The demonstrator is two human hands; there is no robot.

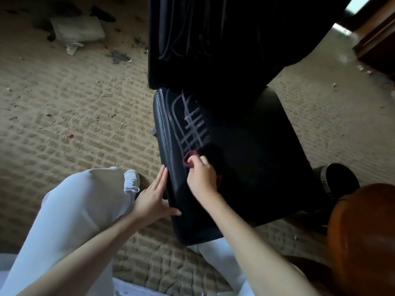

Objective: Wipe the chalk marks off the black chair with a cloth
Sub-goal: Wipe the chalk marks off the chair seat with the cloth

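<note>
**Black chair with chalk marks, cloth applied to seat**

Item 1. Black chair (252, 159): padded seat with a stitched left edge, and a backrest rising at the top of the view. It stands on a tan ribbed carpet (74, 107).

Item 2. Chalk marks (192, 127): pale crossed lines forming a rough grid, with long curved strokes alongside, on the left rear part of the seat. Fainter lines show on the backrest.

Item 3. Cloth (188, 160): dark red and bunched small. It lies on the seat, touching the near end of the chalk grid.

Item 4. Right hand (202, 178): on the seat, fingers curled and pinching the cloth between thumb and fingertips.

Item 5. Left hand (154, 197): fingers straight and close together, laid flat against the seat's left side edge. The thumb is spread out towards the front corner. It holds nothing.

Item 6. Person's leg in pale trousers (85, 210) with a white shoe (132, 180), just left of the chair.

Item 7. Crumpled pale sheet (78, 28) among dark debris on the carpet, far left.

Item 8. Rounded brown glossy object (363, 236) at the right edge; its kind cannot be told.

Item 9. Black cylinder with a metallic band (339, 180), beside the seat's right side.
</note>
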